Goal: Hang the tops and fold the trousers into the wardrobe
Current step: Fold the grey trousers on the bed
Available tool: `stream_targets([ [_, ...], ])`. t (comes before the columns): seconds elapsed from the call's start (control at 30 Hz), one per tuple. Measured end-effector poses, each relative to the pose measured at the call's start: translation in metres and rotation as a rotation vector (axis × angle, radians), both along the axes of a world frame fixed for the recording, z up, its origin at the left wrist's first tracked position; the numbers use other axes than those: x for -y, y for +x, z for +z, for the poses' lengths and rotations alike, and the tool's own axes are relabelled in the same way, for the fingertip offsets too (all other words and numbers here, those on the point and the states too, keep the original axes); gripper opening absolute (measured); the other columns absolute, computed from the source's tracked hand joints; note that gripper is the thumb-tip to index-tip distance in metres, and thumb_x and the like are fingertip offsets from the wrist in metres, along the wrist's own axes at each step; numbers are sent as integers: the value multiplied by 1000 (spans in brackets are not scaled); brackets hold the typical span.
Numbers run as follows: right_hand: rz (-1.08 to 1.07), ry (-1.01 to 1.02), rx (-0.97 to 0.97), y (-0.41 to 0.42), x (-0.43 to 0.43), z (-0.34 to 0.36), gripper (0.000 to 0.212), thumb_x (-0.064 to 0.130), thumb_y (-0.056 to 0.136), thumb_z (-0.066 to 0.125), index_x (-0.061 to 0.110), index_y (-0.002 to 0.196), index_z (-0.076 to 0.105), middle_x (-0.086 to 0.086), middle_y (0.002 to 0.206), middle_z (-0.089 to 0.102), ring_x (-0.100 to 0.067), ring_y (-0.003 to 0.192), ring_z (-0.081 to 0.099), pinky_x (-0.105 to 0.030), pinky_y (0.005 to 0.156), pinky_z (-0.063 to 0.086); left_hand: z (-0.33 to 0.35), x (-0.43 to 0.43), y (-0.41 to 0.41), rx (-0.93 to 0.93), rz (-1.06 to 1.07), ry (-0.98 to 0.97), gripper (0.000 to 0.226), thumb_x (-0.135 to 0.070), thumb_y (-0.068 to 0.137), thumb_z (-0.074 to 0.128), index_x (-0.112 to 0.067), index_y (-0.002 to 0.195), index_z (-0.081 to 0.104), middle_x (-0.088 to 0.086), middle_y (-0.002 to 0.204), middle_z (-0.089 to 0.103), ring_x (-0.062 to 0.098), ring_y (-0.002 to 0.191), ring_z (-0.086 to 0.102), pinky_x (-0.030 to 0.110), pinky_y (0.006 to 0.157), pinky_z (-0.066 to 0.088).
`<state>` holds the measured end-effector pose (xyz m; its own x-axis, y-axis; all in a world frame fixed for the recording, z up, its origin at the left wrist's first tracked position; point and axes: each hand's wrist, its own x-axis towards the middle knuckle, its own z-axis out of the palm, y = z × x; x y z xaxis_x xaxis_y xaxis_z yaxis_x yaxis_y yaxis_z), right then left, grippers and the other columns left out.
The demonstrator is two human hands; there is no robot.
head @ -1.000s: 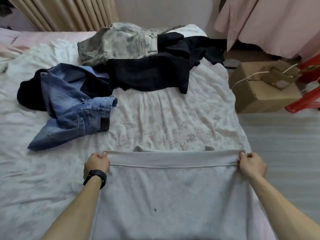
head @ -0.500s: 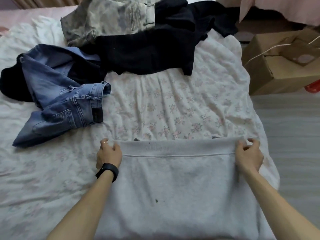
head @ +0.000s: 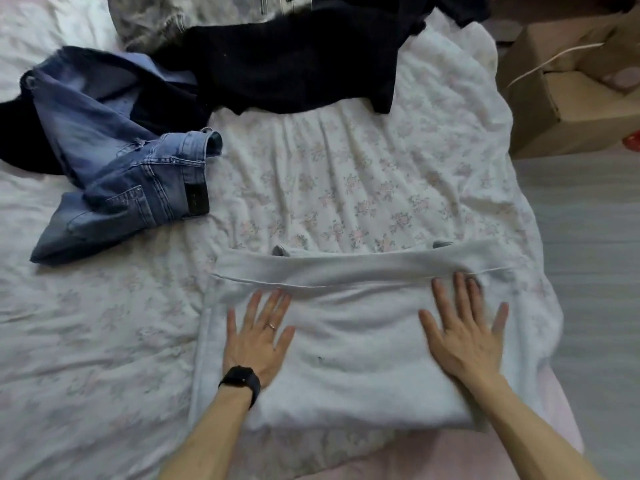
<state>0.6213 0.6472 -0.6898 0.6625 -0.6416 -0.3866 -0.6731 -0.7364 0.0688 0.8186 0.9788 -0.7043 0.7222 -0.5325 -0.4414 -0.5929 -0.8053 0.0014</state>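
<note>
Grey fleece, folded to a rough rectangle: the grey garment (head: pixel 349 372) lies flat on the near part of the floral bedsheet (head: pixel 346 174), with both of the person's hands on top of it. The left hand (head: pixel 258 337), with a black watch (head: pixel 240 381) at the wrist and a ring (head: pixel 272 326) on one finger, rests palm down on the garment's left half, fingers straight and spread. The right hand (head: pixel 464 337) lies the same way on its right half, fingertips near the banded far edge. Neither hand grips anything. From that band I take the piece for trousers, though I cannot be sure from here. I judge this to be a smoothing press on a fold partly made, and the piece looks broad enough that at least one more fold seems due.

Beyond the grey garment and to its left, blue jeans (head: pixel 131 181) lie crumpled, not yet folded. Straight beyond it a black garment (head: pixel 294 64) sprawls, and farther off, at the frame's top edge, a pale patterned piece (head: pixel 166 15) is heaped. Beyond it to the right, a cardboard box (head: pixel 571 109) stands on the floor (head: pixel 588 271). No wardrobe or hanger shows in my view, so I count nothing as put away: one piece in hand and at least three waiting.
</note>
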Motion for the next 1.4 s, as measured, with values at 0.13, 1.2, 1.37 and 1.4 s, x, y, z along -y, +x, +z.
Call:
stream_targets([
  [0.13,-133,20,-94,-4,7,13,66,63,95,-6,42,156,-18,12,160,-37,-16,148,-34,-64,118,-10,16,4,5,-14,81,7,60,-57,100,-1,-41,155,-17,-12,163,-26,11,151,-21,51,120,-16],
  [1.2,265,166,56,-69,-128,-3,78,78,90,33,42,158,23,0,170,10,-23,156,11,-71,116,10,9,-32,-99,-220,-62,81,70,-77,88,-1,-51,147,-26,-13,162,-27,13,145,-35,58,116,-18],
  [1.37,138,188,32,-74,-115,19,81,77,91,26,37,161,17,-1,171,0,-28,157,1,-71,116,5,30,-43,-85,-223,20,157,72,-77,84,-9,-49,147,-30,-12,157,-38,12,141,-42,64,110,-26],
  [1.4,111,185,73,-68,-114,25,79,75,93,25,35,161,17,-3,170,0,-29,157,0,-69,117,4,37,-36,-82,-210,56,101,71,-75,87,-5,-48,149,-26,-10,160,-34,14,143,-39,64,112,-23],
])
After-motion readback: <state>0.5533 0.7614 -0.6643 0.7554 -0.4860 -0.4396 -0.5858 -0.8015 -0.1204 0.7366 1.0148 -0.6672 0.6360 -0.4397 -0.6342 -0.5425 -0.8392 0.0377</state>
